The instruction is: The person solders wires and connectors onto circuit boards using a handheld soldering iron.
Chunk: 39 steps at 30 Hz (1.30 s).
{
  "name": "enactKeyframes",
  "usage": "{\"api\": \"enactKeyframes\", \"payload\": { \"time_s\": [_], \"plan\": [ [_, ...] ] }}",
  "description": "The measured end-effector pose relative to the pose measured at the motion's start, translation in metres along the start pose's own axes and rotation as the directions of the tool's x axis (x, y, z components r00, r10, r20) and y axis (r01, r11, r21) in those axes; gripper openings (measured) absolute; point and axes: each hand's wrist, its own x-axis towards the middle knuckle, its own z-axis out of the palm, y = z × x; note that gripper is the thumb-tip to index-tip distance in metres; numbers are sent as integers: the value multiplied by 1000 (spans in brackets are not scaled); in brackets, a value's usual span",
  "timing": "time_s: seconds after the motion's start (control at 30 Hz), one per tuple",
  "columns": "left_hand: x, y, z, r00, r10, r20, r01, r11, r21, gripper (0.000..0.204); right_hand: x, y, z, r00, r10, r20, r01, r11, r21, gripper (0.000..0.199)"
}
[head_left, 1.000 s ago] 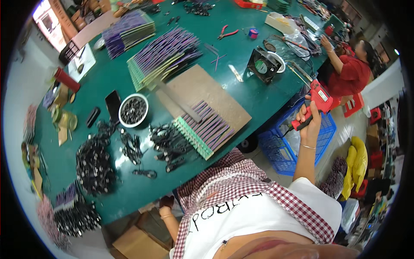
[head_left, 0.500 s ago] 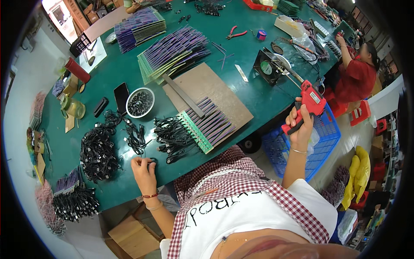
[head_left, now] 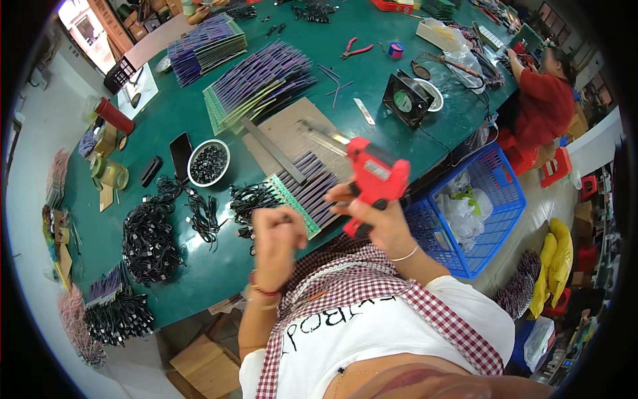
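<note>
My right hand [head_left: 393,233] grips a red soldering gun [head_left: 379,173] by its handle, its long metal tip pointing up and left, smeared by motion. My left hand [head_left: 274,243] is closed in a pinch beside it, with something small and dark at the fingertips that I cannot make out. Just beyond both hands lies a green circuit board strip [head_left: 292,205] with several purple-and-black strips, on a brown board [head_left: 302,120]. A flat metal bar [head_left: 274,151] lies across them. Black cables [head_left: 251,198] lie against the strip's left edge, partly behind my left hand.
Left of the cables stand a bowl of small black parts [head_left: 209,163] and a large cable heap [head_left: 149,236]. Stacked strips [head_left: 262,83] lie behind the brown board. A black fan [head_left: 407,100] and pliers [head_left: 355,48] are farther off. A blue basket [head_left: 475,249] stands right; a co-worker [head_left: 546,100] sits beyond.
My left hand has lifted from the table edge and moved right. My right hand has brought the soldering gun left and down, over the brown board. The hands are now close together.
</note>
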Motion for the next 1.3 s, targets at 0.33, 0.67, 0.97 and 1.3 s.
{"api": "enactKeyframes", "payload": {
  "time_s": [0.33, 0.67, 0.97, 1.3],
  "plan": [
    [-5, 2, 26, 993, -96, 67, 98, 995, -31, 25, -12, 9, -5, 996, 23, -85, -53, 930, -363, 18],
    [4, -3, 42, 866, 44, -499, -370, 728, -577, 15, -24, 32, 13, 973, 228, 37, -217, 955, -203, 29],
    [-10, -11, 33, 852, 373, -367, -431, 898, -90, 28, -9, 27, 9, 983, 87, -164, -129, 956, -265, 18],
    [-32, -6, 16, 995, 99, -23, -68, 813, 578, 7, -15, 18, 22, 958, 271, 88, -231, 919, -318, 28]
  ]
}}
